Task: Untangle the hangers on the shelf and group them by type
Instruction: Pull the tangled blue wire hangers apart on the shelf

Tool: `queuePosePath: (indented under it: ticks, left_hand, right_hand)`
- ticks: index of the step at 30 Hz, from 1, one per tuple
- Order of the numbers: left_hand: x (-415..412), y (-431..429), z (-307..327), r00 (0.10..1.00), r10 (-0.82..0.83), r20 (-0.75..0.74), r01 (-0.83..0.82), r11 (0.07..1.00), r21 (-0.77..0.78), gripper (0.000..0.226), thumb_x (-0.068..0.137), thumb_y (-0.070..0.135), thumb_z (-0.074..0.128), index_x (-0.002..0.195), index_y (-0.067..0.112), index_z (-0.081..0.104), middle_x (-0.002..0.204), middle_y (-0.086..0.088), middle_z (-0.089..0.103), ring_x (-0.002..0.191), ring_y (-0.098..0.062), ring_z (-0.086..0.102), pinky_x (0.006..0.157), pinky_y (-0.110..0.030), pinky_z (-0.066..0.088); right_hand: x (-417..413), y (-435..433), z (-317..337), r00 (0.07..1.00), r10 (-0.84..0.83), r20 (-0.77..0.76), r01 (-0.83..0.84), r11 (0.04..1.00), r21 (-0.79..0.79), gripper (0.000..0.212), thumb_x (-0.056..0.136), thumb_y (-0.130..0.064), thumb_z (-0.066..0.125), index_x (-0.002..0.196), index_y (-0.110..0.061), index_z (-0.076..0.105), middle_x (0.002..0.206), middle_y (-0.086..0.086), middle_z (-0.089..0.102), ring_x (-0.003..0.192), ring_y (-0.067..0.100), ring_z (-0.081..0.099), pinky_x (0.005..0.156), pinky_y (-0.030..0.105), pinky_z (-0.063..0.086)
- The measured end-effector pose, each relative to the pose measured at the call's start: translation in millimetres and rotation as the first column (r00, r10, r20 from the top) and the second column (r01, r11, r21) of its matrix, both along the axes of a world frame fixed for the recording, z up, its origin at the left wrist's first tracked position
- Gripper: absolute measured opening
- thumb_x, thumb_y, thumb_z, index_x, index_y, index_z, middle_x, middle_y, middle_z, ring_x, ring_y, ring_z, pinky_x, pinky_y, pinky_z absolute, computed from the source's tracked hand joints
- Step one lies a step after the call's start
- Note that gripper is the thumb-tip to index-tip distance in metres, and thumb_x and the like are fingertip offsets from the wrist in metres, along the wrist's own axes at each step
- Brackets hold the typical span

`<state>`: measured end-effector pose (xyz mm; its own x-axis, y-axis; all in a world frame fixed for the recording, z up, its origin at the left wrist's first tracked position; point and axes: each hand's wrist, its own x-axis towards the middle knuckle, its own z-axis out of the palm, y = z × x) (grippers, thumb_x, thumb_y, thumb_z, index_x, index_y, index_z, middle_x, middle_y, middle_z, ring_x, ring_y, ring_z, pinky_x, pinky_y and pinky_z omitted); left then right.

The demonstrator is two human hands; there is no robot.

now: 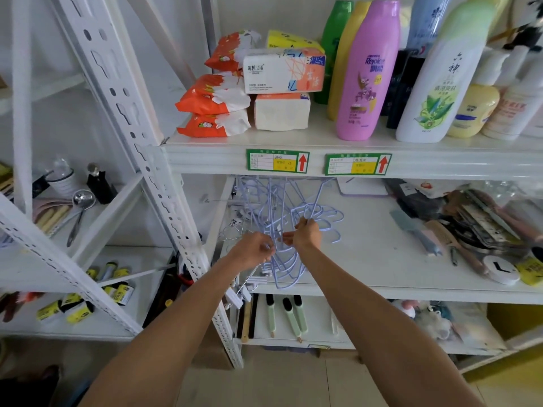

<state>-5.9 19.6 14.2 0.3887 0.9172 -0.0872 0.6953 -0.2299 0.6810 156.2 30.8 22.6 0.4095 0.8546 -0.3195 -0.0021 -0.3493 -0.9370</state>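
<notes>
Left hand [258, 249] and right hand [307, 234] each pinch a wire on the lilac hanger tangle [273, 207]'s near side, so I'd anchor with 1 and slowly wiggle 1 hanger free.

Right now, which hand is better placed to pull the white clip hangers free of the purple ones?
Probably left. The left hand sits right above the clip hangers; the right hand grips the purple hangers farther right.

Both forearms are stretched forward; the lilac hangers [276, 207] are pinched in the curled fingertips of the left hand [257, 250]; the right hand [305, 235], just beside, is clenched round them.
</notes>
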Motion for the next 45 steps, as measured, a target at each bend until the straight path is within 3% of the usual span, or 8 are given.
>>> queuePosePath:
  ticks: [12, 20, 24, 28, 32, 36, 40, 45]
  left_hand:
    - [15.0, -23.2, -8.3, 0.988, 0.072, -0.139, -0.062, 0.995, 0.08, 0.024, 0.094, 0.008, 0.057, 0.07, 0.01, 0.058, 0.069, -0.002, 0.057, 0.068, -0.019, 0.057, 0.072, -0.03, 0.046]
    - [71.8, -33.3, -15.5, 0.88, 0.283, -0.382, -0.093, 0.89, 0.446, 0.04, 0.084, 0.03, 0.065, 0.117, 0.01, 0.057, 0.117, -0.01, 0.059, 0.112, -0.034, 0.054, 0.092, -0.043, 0.046]
    - [120.6, -37.0, -34.0, 0.933, 0.06, -0.355, 0.04, 0.962, 0.269, 0.042, 0.087, 0.021, 0.062, 0.126, 0.01, 0.056, 0.134, -0.01, 0.049, 0.128, -0.031, 0.048, 0.1, -0.042, 0.045]
    - [135.9, -36.1, -56.6, 0.771, 0.093, -0.63, -0.027, 0.993, 0.113, 0.059, 0.096, 0.02, 0.051, 0.15, 0.018, 0.028, 0.159, -0.008, 0.012, 0.147, -0.031, 0.016, 0.108, -0.056, 0.032]
    - [118.2, -23.0, -56.1, 0.753, 0.122, -0.647, -0.01, 0.985, 0.173, 0.061, 0.093, 0.002, 0.055, 0.148, 0.004, 0.028, 0.155, -0.011, 0.028, 0.138, -0.028, 0.035, 0.108, -0.039, 0.04]
    - [94.6, -8.3, -40.8, 0.773, 0.208, -0.599, -0.126, 0.976, 0.175, 0.039, 0.092, 0.002, 0.059, 0.128, 0.001, 0.045, 0.132, -0.014, 0.056, 0.118, -0.029, 0.059, 0.09, -0.036, 0.047]
    - [85.8, -6.6, -27.2, 0.816, 0.115, -0.566, -0.046, 0.99, 0.135, 0.017, 0.091, -0.002, 0.055, 0.108, 0.0, 0.059, 0.112, -0.017, 0.061, 0.101, -0.031, 0.062, 0.077, -0.035, 0.045]
    - [74.4, -8.4, -9.1, 0.854, 0.13, -0.504, -0.059, 0.986, 0.155, 0.023, 0.088, -0.001, 0.058, 0.107, 0.011, 0.064, 0.113, -0.01, 0.057, 0.096, -0.025, 0.062, 0.078, -0.033, 0.047]
  right_hand:
    - [108.9, -61.8, -13.6, 0.962, 0.027, -0.271, -0.004, 0.996, 0.087, 0.026, 0.107, -0.025, 0.04, 0.093, -0.005, 0.044, 0.083, 0.034, 0.069, 0.053, 0.033, 0.071, 0.035, 0.024, 0.045]
    - [215.2, -115.8, -45.8, 0.972, -0.024, -0.232, 0.041, 0.997, 0.069, 0.027, 0.108, -0.025, 0.037, 0.091, -0.005, 0.044, 0.065, 0.025, 0.07, 0.054, 0.033, 0.072, 0.036, 0.025, 0.049]
    - [246.8, -129.6, -62.5, 0.978, -0.013, -0.206, 0.02, 0.999, 0.035, 0.028, 0.108, -0.027, 0.037, 0.094, -0.004, 0.047, 0.072, 0.027, 0.072, 0.059, 0.034, 0.073, 0.041, 0.026, 0.05]
    - [263.0, -130.6, -80.3, 0.978, -0.01, -0.209, 0.002, 0.999, -0.04, 0.03, 0.108, -0.027, 0.039, 0.094, -0.002, 0.049, 0.082, 0.036, 0.069, 0.069, 0.043, 0.072, 0.042, 0.032, 0.054]
    - [279.4, -116.3, -103.4, 0.998, 0.051, 0.021, -0.047, 0.987, -0.153, 0.038, 0.103, -0.039, 0.046, 0.101, -0.002, 0.055, 0.075, 0.024, 0.073, 0.069, 0.04, 0.072, 0.071, 0.052, 0.06]
    - [280.7, -113.3, -83.6, 0.918, 0.247, 0.311, -0.159, 0.946, -0.283, 0.041, 0.103, -0.043, 0.043, 0.103, -0.004, 0.055, 0.067, 0.013, 0.073, 0.057, 0.027, 0.072, 0.059, 0.034, 0.057]
    - [279.5, -102.9, -62.9, 0.707, 0.509, 0.491, -0.262, 0.833, -0.487, 0.032, 0.102, -0.037, 0.043, 0.107, -0.007, 0.053, 0.098, 0.019, 0.067, 0.081, 0.03, 0.069, 0.079, 0.036, 0.058]
    - [275.3, -84.7, -51.4, 0.645, 0.577, 0.502, -0.214, 0.767, -0.605, 0.046, 0.1, -0.048, 0.033, 0.099, -0.008, 0.056, 0.063, 0.008, 0.074, 0.063, 0.024, 0.074, 0.07, 0.031, 0.057]
